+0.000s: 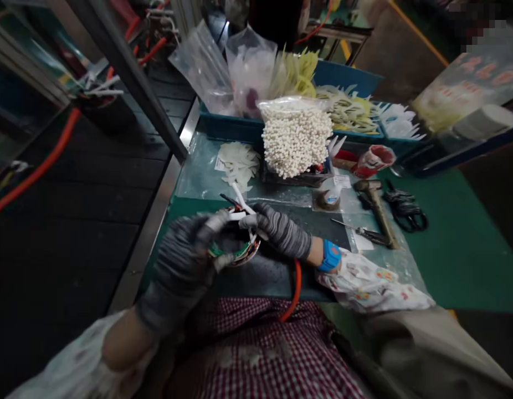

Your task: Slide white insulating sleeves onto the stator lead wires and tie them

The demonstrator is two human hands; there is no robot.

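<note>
The left hand (185, 266) hides much of the blurred round part (240, 252) it grips.

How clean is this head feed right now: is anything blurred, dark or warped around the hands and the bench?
Head view: the left hand is smeared by motion blur, the right hand sharper; the round wound part between them is hard to read. The left floor side is very dark, the bag of white beads brightly lit. Edges bow from wide-angle distortion; the top right corner is pixelated.

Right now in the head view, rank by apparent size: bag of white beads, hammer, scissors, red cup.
1. bag of white beads, clearly largest.
2. hammer and scissors: look alike, not ranked.
3. red cup, smallest, though it lies farther back.
</note>
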